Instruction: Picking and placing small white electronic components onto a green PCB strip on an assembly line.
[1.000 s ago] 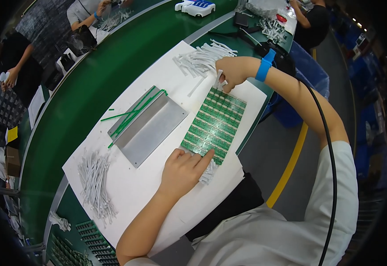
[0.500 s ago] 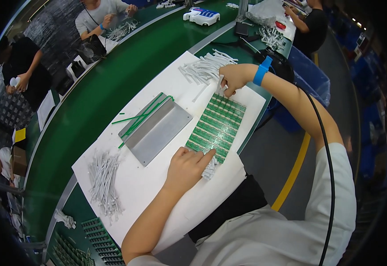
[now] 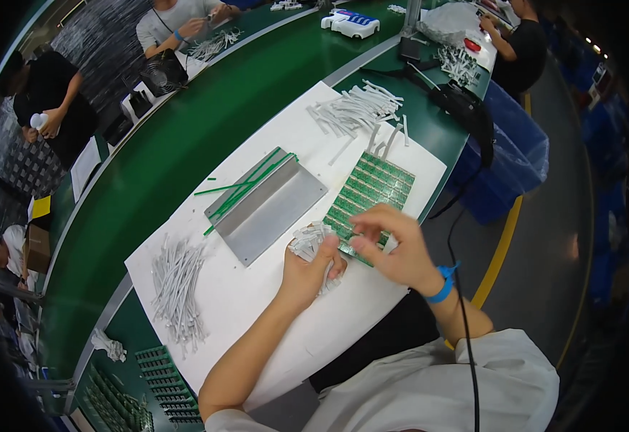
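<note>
The left hand (image 3: 304,277) is closed around a bunch of short white strips (image 3: 310,243). From it, the green board (image 3: 373,189) lies at one o'clock on a white sheet (image 3: 232,302). The right hand (image 3: 402,252) is over the board's near end, fingers bent; I can't tell if they pinch anything. A grey metal holder (image 3: 282,212) sits at eleven o'clock.

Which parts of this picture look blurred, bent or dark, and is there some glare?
In the head view, the right hand looks slightly blurred; in the same head view, the green belt appears curved, the corners go black, and the metal bracket has a soft sheen.
</note>
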A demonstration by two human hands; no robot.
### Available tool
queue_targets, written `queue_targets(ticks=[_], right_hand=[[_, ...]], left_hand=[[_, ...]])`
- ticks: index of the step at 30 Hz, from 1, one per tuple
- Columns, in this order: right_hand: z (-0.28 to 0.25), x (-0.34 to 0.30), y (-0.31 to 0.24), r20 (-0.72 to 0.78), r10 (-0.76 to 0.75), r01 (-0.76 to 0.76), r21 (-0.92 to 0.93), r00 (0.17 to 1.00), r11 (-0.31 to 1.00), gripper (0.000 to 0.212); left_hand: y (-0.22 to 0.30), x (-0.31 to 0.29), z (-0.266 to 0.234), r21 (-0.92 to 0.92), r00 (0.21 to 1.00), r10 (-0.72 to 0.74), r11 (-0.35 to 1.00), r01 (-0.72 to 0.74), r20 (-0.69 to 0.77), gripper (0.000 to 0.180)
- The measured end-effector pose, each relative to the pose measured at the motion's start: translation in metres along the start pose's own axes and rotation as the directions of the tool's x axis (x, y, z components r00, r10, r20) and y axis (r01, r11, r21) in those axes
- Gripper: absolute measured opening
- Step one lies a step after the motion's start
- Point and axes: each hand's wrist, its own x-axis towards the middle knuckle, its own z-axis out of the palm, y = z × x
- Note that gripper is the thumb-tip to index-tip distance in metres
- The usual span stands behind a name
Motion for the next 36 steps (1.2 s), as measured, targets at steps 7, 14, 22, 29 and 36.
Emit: queue_targets(ticks=[7, 14, 22, 29, 36], right_hand=[[0.029, -0.016, 0.003, 0.020, 0.133, -0.133, 0.313, 0.991, 0.940, 0.030], [0.040, -0.017, -0.003, 0.019, 0.242, -0.232, 0.359, 0.970, 0.904, 0.033], [0.040, -0.018, 0.003, 0.018, 0.104, -0.104, 0.294, 0.994, 0.950, 0.017], [-0.007, 0.012, 0.017, -0.043, 0.232, -0.170, 0.555, 0.972, 0.814, 0.014], [-0.107, 0.067, 0.053, 0.103, -0.027, 0.086, -0.623, 0.994, 0.777, 0.015]], left_hand=[[0.001, -0.004, 0.005, -0.016, 0.997, -0.028, 1.000, 0.027, -0.068, 0.038], [-0.009, -0.005, -0.003, 0.078, 1.000, 0.002, 0.997, -0.003, 0.016, 0.065], [-0.011, -0.005, -0.007, 0.007, 1.000, -0.025, 1.000, 0.025, -0.006, 0.054], [-0.010, -0.004, -0.010, 0.629, 0.864, 0.491, 0.637, -0.446, 0.114, 0.019], [-0.006, 0.003, -0.002, 0.803, 0.715, 0.382, -0.155, -0.575, 0.585, 0.041]])
